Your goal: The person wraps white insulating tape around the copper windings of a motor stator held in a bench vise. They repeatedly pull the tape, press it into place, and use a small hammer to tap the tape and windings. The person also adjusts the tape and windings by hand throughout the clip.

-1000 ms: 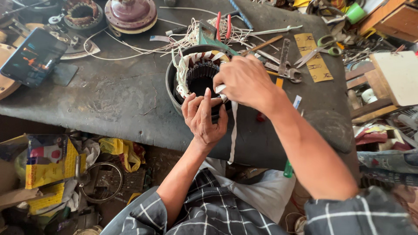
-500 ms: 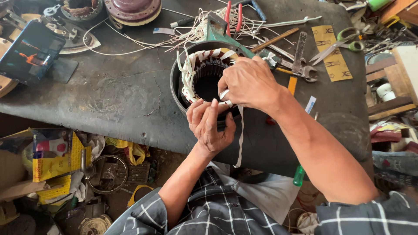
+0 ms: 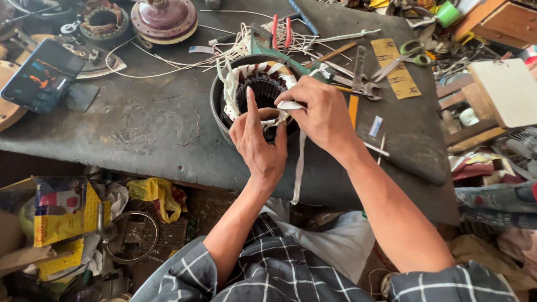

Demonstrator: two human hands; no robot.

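Note:
A round motor stator point(image 3: 254, 84) with dark laminations and windings wrapped in white tape sits on the dark workbench point(image 3: 145, 134) near its front edge. My left hand point(image 3: 258, 142) rests on the stator's near rim, index finger raised against the winding. My right hand point(image 3: 320, 112) pinches a strip of white tape point(image 3: 296, 168) at the winding's right side; the tape's loose end hangs down over the bench edge.
Red-handled pliers point(image 3: 281, 31), loose white wires, a spanner point(image 3: 361, 75), scissors point(image 3: 403, 56) and sandpaper lie behind the stator. A phone point(image 3: 42, 75) leans at the left, with other motor parts point(image 3: 162, 19) at the back. Boxes and scraps litter the floor.
My head has moved closer, so the stator looks bigger. The left hand's index finger has lifted up against the winding. The right hand keeps its grip on the tape.

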